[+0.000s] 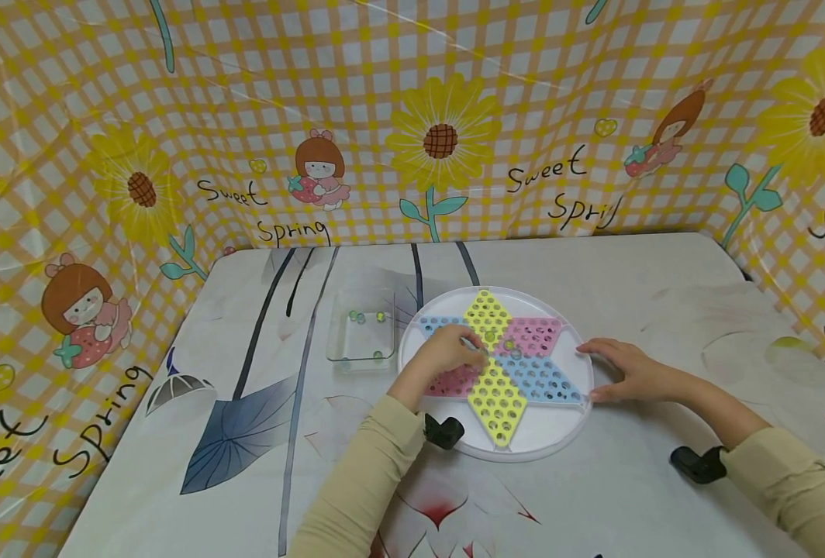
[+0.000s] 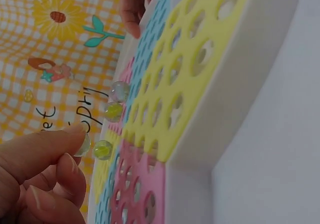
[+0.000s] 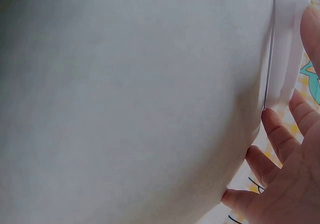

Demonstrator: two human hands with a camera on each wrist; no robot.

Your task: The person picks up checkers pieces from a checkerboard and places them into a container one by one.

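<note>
A round white Chinese checkers board (image 1: 541, 422) lies on the table, with a star of yellow, pink and blue perforated sections. My left hand (image 1: 449, 350) is over the middle of the board and pinches a clear glass marble (image 2: 85, 147) between thumb and fingers. Close by, a yellow-green marble (image 2: 103, 150), another yellowish marble (image 2: 113, 112) and a clear marble (image 2: 119, 91) sit in the holes near the star's centre. At the board's right edge, my right hand (image 1: 639, 372) rests its spread fingertips (image 3: 270, 116) against the rim.
Left of the board stands a clear plastic box (image 1: 332, 341) with several marbles (image 1: 360, 318) inside. A white cloth with printed leaves covers the table (image 1: 629, 480). Behind and at both sides rises a yellow checked cloth (image 1: 245, 93) with sunflowers. Each wrist wears a black camera (image 1: 443, 431).
</note>
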